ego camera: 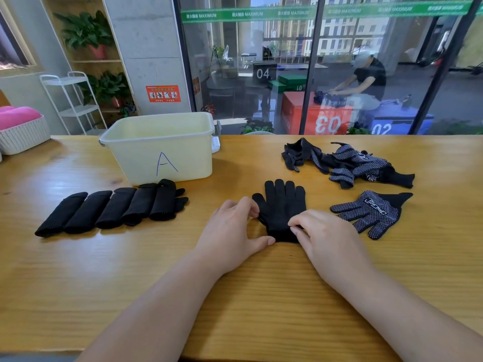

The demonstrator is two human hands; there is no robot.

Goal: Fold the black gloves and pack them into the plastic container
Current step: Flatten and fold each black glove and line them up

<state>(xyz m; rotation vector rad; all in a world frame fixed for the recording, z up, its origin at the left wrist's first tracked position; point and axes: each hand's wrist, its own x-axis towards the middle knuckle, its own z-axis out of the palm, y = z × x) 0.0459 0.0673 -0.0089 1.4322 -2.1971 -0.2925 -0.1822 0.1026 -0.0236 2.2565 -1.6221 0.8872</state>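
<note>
On the counter (130,270), with left hand (232,231) and right hand (321,233) pinching the flat glove (283,205) at its cuff sides, square the cuff, then fold evenly like the folded gloves (112,210) nearby.

The desk (78,270) is honey-yellow wood with streaky grain. At its middle the flat glove (283,207) is plain black. The dotted glove (371,212) beside it is black with white dots and white lettering. The pile of gloves (350,163) toward the far right edge is also black with white dots. The folded gloves (112,210) on the left are black. The container (159,147) is pale cream with a blue "A".
</note>
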